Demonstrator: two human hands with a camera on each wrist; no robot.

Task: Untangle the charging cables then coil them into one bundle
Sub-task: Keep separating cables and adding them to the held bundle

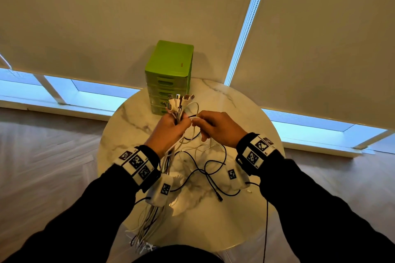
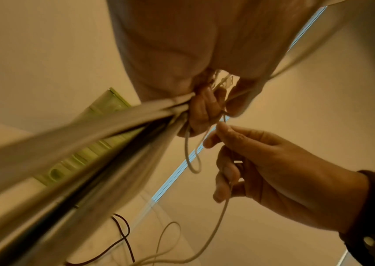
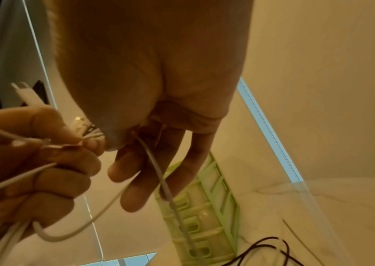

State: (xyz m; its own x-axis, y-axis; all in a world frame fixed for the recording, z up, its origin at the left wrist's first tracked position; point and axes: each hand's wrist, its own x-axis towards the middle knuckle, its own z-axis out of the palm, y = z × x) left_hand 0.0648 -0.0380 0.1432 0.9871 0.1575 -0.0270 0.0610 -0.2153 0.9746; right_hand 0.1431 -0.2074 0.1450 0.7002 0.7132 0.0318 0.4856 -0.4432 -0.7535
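My left hand [image 1: 171, 128] grips a bunch of mostly white charging cables [image 1: 178, 104] above the round table, their plugs sticking up past the fist. The bunch's tails [image 1: 147, 226] hang down past my left wrist and over the table's near edge. My right hand [image 1: 210, 126] is just right of the left and pinches a single white cable [image 2: 216, 232] between thumb and forefinger, right next to the bunch. A small loop of white cable [image 2: 192, 156] hangs between the two hands. Loose black cables [image 1: 205, 168] lie on the table under my hands.
A green mini drawer unit [image 1: 170, 74] stands at the far edge of the marble table [image 1: 245, 113], just beyond the plugs. Drawn roller blinds [image 1: 106, 17] cover the windows behind. Wooden floor [image 1: 42, 156] surrounds the table.
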